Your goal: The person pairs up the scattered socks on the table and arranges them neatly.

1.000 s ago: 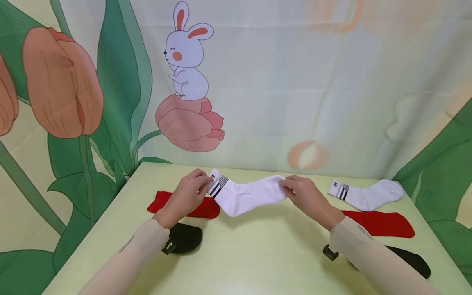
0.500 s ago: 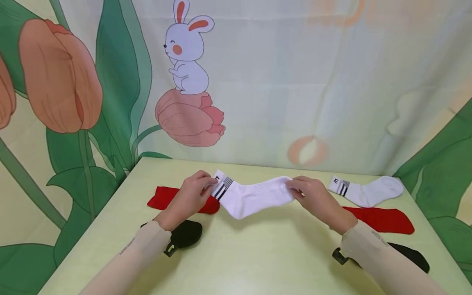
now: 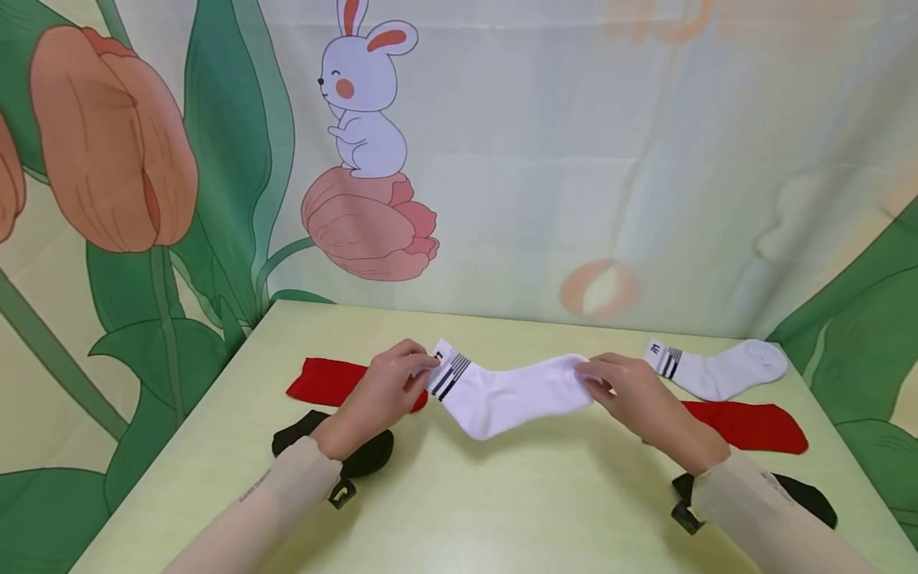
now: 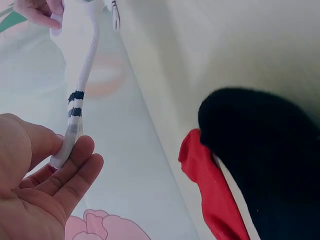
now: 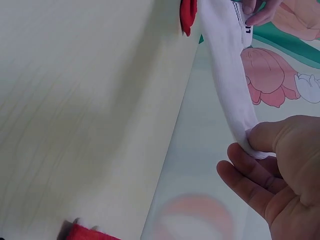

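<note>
A white sock [image 3: 512,396] with dark stripes at its cuff is stretched between both hands above the table. My left hand [image 3: 390,381] pinches the striped cuff between thumb and fingers, as the left wrist view also shows at close range. At the toe end, my right hand [image 3: 634,392] pinches the fabric; in the right wrist view the thumb [image 5: 270,137] presses it against the fingers. A matching white sock [image 3: 717,371] lies flat at the back right of the table.
On the left, a red sock [image 3: 323,383] and a black sock [image 3: 369,454] lie partly behind the left arm. A second red sock [image 3: 760,426] and black sock [image 3: 803,498] lie on the right. A printed curtain [image 3: 502,159] hangs behind the table [image 3: 459,510].
Both hands have moved slightly right and a little lower, carrying the white sock along between them. The socks on the table stay put while the head view tilts down slightly.
</note>
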The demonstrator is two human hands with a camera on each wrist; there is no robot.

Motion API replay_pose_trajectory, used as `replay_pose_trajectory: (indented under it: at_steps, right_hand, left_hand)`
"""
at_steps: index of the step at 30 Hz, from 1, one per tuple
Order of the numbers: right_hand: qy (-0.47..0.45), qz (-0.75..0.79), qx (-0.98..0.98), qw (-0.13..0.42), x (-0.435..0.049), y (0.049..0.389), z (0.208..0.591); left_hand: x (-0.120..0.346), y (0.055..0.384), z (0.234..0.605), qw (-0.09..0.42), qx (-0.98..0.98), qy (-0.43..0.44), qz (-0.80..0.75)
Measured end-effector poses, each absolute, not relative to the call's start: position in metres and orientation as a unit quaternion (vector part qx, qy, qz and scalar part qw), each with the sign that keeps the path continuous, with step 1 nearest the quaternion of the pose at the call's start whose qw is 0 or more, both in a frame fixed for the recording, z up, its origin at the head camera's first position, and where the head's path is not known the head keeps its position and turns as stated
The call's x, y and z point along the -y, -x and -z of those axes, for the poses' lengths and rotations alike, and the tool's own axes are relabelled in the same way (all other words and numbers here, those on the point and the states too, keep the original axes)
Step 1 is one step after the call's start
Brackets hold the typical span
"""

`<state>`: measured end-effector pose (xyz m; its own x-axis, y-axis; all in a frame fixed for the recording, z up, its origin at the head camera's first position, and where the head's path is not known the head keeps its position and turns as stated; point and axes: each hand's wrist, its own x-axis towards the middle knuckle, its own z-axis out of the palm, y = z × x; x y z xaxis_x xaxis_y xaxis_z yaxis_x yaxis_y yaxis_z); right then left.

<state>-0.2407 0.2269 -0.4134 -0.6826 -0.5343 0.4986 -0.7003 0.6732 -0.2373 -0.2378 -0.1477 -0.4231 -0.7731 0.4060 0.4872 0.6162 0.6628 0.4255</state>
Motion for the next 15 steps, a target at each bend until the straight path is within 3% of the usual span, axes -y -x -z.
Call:
replay_pose_trajectory:
  at_steps: [15]
  right_hand:
    - [-0.332,-0.211,0.901,0.184,-0.242,0.225,0.414]
  left_hand:
    - [0.136,0.226,0.429,0.17,0.894,0.289,0.298]
